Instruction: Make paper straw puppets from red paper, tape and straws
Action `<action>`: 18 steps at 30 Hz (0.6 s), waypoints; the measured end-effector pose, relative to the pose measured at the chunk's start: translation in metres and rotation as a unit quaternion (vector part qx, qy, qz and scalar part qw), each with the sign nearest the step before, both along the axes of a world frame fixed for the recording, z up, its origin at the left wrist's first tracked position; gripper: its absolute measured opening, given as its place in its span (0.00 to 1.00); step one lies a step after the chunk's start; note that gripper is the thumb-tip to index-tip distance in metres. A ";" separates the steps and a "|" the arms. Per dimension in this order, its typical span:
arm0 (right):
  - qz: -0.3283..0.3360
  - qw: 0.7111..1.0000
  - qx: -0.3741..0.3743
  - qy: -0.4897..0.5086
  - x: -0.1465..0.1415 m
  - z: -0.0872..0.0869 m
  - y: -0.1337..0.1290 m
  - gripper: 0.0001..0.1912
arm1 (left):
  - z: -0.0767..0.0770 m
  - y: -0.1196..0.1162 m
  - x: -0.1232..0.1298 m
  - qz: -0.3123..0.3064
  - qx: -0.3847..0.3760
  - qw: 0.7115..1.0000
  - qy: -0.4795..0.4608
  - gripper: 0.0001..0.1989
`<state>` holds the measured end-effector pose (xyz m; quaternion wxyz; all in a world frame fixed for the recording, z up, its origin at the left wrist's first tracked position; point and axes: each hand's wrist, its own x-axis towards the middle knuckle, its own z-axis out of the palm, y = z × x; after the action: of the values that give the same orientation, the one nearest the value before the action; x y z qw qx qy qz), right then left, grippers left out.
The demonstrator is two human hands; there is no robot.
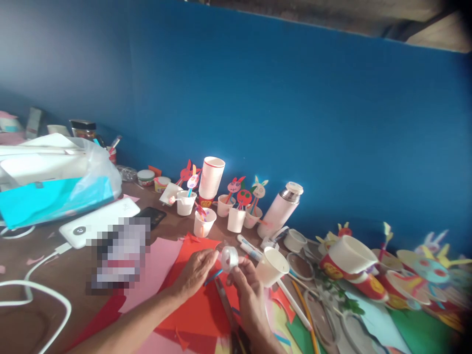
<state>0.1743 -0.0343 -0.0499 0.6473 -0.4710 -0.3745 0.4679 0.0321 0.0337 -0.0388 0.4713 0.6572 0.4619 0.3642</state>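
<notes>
A small roll of clear tape (229, 259) is held up over the red paper. My right hand (251, 292) grips it from the right with thumb and fingers. My left hand (195, 275) has its fingers pressed together at the roll's left edge; what lies between the fingertips is hidden. Under my hands are sheets of red paper (195, 307), a thin blue strip (213, 278) and a pair of scissors (224, 301), partly covered by my right hand. A white paper cup (273, 266) stands just right of my right hand.
Paper cups with paper animal figures (236, 219), a cup stack (212, 178) and a thermos (280, 209) line the blue wall. More decorated cups (346, 255) crowd the right. On the left are a white power bank (99, 221) with its cable and a plastic bag (103, 167).
</notes>
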 end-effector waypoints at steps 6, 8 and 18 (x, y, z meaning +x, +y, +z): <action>0.027 0.996 -0.026 0.083 0.000 0.001 0.000 0.15 | 0.000 0.006 0.003 -0.032 -0.005 0.997 -0.067 0.24; 0.040 0.992 -0.027 0.120 -0.001 0.004 0.001 0.16 | -0.001 0.006 0.003 -0.049 -0.028 0.994 -0.098 0.21; 0.012 0.978 -0.043 0.203 0.000 0.018 0.002 0.23 | 0.000 0.002 0.004 -0.095 -0.085 0.978 -0.167 0.23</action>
<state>0.1741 -0.0327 -0.0321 0.6832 -0.3892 -0.2203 0.5773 0.0364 0.0362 -0.0392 0.6283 0.5859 0.3411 0.3817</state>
